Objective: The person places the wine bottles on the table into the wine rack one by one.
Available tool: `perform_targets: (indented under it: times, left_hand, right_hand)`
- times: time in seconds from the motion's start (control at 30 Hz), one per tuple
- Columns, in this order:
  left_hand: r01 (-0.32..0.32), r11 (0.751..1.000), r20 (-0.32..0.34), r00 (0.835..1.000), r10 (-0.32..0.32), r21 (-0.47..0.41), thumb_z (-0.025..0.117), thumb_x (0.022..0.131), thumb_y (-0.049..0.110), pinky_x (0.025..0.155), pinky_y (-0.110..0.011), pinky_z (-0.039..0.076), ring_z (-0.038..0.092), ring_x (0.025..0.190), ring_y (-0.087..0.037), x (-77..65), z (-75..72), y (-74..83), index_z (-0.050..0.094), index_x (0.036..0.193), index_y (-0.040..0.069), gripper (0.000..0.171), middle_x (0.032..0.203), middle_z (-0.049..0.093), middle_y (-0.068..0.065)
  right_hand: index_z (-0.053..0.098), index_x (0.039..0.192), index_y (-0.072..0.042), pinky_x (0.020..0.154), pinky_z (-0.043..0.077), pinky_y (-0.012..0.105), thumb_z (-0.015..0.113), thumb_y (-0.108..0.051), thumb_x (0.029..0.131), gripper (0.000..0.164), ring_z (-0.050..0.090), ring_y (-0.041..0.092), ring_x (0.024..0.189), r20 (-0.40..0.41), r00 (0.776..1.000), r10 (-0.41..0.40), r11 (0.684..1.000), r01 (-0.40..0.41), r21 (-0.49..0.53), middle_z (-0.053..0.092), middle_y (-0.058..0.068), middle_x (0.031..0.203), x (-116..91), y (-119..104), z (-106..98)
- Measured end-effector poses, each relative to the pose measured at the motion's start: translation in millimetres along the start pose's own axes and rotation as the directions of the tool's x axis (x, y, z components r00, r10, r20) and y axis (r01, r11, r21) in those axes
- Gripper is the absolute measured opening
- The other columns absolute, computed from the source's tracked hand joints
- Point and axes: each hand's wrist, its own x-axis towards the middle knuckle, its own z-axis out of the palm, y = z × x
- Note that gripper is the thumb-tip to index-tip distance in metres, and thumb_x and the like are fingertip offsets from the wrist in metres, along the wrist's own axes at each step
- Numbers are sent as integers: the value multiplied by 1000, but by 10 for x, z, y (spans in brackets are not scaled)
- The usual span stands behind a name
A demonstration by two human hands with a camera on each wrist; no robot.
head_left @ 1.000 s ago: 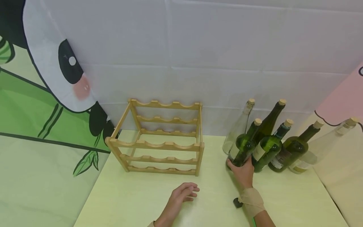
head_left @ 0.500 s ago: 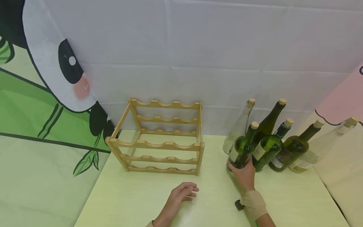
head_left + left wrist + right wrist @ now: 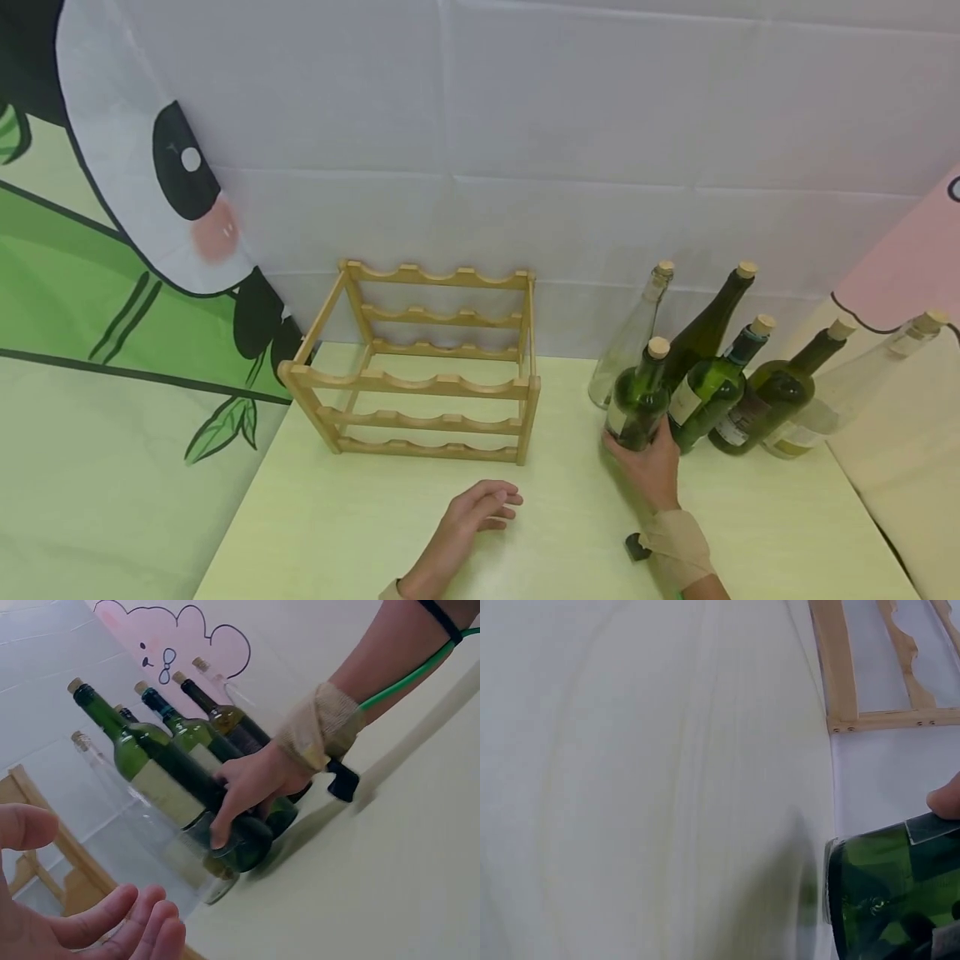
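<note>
- The right hand grips a corked green bottle low on its body, thumb and fingers curled round the glass.
- That bottle, with a pale label, is at the front left of a group of bottles on the table, right of the rack; whether its base touches the tabletop cannot be told.
- The left hand holds nothing; its fingers are relaxed and slightly bent, thumb apart, in front of the wooden rack.
- The rack stands on the table with three scalloped rails in front and three behind.
- Behind the gripped bottle are a clear bottle and a slim dark-green bottle.
- To its right stand a green bottle with a dark neck, a darker labelled bottle and a second clear bottle, all corked.
- A tan wrap circles the right wrist, a small black piece beside it.
- A pale cloth hangs behind the table.
</note>
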Motion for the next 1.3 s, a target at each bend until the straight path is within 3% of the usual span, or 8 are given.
perform_targets:
  times: [0.17,0.27,0.43,0.67,0.83,1.07,1.2,1.3]
  left_hand:
    - [-11,1000,7,1000,11,12,48,115,34,98,-33,57,63,119,-34,38,-112,143,62,138,-1,44,132,67,-11]
    - [-5,1000,50,999,4,12,46,116,36,100,-33,57,63,121,-34,51,-171,217,61,139,-1,46,133,67,-10]
    - [-1,1000,114,993,1,5,43,117,36,103,-34,56,62,125,-37,74,-224,295,59,144,-1,49,138,65,-15]
    - [-8,1000,127,992,10,-12,44,117,38,104,-37,56,66,120,-25,80,-222,369,61,142,2,47,137,65,-11]
    - [-11,999,135,991,17,-41,46,116,37,103,-37,57,68,119,-25,78,-220,376,62,139,1,46,136,66,-12]
    - [29,998,177,984,-20,-47,46,116,40,99,-37,59,73,113,-26,80,-192,415,63,137,0,48,130,71,-20]
    - [69,996,213,975,-56,-53,45,116,42,95,-38,62,76,108,-30,90,-187,450,65,134,0,50,122,75,-22]
    - [82,995,231,971,-69,-50,45,116,41,93,-38,62,77,105,-31,71,-193,481,66,131,-1,50,119,76,-22]
  right_hand:
    - [53,145,-3,106,47,46,95,-4,76,81,61,39,127,14,999,-46,999,46,-5,66,23,136,-16,-15,-58]
    - [56,143,-2,101,46,40,95,-1,73,79,62,34,121,16,997,-76,997,76,-19,68,21,131,-22,-22,-82]
    - [56,148,-1,104,45,48,94,5,70,87,61,41,124,37,991,-131,991,132,-31,65,25,138,-33,-13,-100]
    - [58,147,-1,104,35,13,94,11,64,91,58,30,125,51,975,-217,975,219,-32,63,23,141,-75,-14,-136]
    - [60,146,-4,102,38,21,94,10,65,90,58,34,127,55,954,-295,953,298,-53,62,20,143,-80,-8,-154]
    - [61,146,-5,108,33,13,93,17,57,98,45,-1,141,60,913,-403,913,406,-43,60,22,147,-74,4,-190]
    - [60,147,-4,110,32,15,92,18,57,98,45,8,146,84,882,-463,883,467,-40,58,22,149,-66,5,-228]
    - [60,146,-5,112,31,17,91,18,58,96,45,17,147,115,878,-465,881,472,-42,57,21,150,-68,6,-233]
